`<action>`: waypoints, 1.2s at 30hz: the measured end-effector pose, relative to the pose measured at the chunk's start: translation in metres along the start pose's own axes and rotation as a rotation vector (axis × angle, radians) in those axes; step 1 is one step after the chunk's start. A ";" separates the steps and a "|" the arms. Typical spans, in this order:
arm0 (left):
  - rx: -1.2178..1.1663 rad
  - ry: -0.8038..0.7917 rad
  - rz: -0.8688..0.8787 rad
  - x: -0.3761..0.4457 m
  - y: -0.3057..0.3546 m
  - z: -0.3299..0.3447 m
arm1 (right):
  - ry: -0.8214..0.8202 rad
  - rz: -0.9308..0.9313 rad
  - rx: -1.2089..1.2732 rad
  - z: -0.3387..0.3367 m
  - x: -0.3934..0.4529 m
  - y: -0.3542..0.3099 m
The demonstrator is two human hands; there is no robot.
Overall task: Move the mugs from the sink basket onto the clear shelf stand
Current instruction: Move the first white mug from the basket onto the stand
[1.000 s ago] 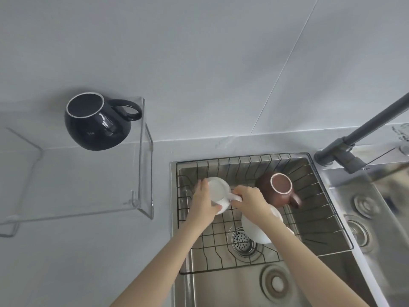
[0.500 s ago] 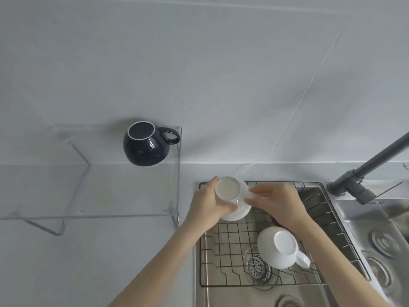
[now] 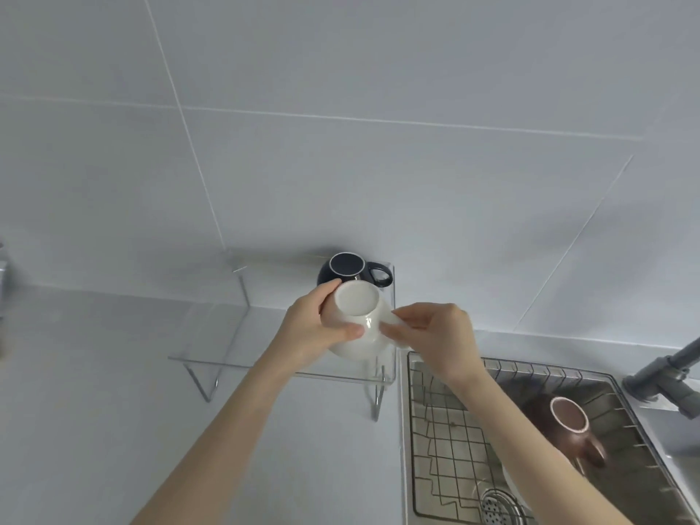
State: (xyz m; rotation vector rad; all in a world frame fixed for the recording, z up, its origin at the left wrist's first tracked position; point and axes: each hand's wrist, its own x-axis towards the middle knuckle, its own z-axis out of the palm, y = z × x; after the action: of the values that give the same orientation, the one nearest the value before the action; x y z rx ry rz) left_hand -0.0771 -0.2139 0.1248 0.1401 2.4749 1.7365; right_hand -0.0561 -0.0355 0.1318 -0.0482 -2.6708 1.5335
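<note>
Sink basket [image 3: 447, 430] right, brown mug [image 3: 572, 430] lying inside. Clear shelf stand [image 3: 235, 358] left of it, black mug [image 3: 341, 272] at back right corner. White mug [image 3: 360, 316] upside down over stand's right end. Left hand [image 3: 314, 327] clasps body; right hand [image 3: 435, 335] pinches handle.

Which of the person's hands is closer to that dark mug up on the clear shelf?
Left. The left hand grips the white mug just below the dark mug; the right hand holds the handle, farther right.
</note>
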 end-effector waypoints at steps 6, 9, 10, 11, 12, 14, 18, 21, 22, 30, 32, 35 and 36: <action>0.043 -0.030 -0.097 0.001 -0.031 -0.013 | -0.033 0.061 0.024 0.034 0.003 0.010; 0.048 -0.021 -0.107 0.003 -0.036 -0.011 | -0.045 0.080 0.023 0.037 0.004 0.016; 0.048 -0.023 -0.106 0.004 -0.037 -0.010 | -0.046 0.081 0.022 0.038 0.004 0.018; 0.051 -0.029 -0.099 0.005 -0.039 -0.010 | -0.045 0.081 0.019 0.038 0.004 0.019; 0.051 -0.032 -0.095 0.006 -0.040 -0.010 | -0.043 0.078 0.014 0.038 0.004 0.019; 0.051 -0.035 -0.094 0.005 -0.043 -0.010 | -0.042 0.070 0.004 0.039 0.005 0.020; 0.094 -0.032 -0.089 0.000 -0.032 -0.008 | -0.125 0.056 0.005 0.033 0.007 0.023; 0.217 0.071 0.038 -0.004 -0.012 0.008 | -0.120 0.008 -0.018 0.012 0.007 0.028; 0.246 0.105 0.125 -0.006 -0.004 0.013 | -0.095 -0.004 -0.010 0.004 0.008 0.029; 0.212 -0.166 0.244 -0.021 0.016 0.131 | 0.059 0.128 0.001 -0.086 -0.016 0.091; 0.209 -0.290 0.179 -0.023 0.004 0.165 | 0.089 0.192 -0.012 -0.103 -0.027 0.117; 0.201 -0.404 0.060 -0.025 -0.019 0.217 | 0.095 0.294 -0.075 -0.124 -0.045 0.160; 0.199 -0.435 0.022 -0.025 -0.026 0.232 | 0.091 0.337 -0.091 -0.128 -0.050 0.175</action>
State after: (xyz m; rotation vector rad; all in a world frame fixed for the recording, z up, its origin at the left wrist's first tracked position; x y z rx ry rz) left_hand -0.0185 -0.0111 0.0229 0.5048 2.3130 1.2904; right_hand 0.0024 0.1602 0.0430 -0.5851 -2.7627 1.4416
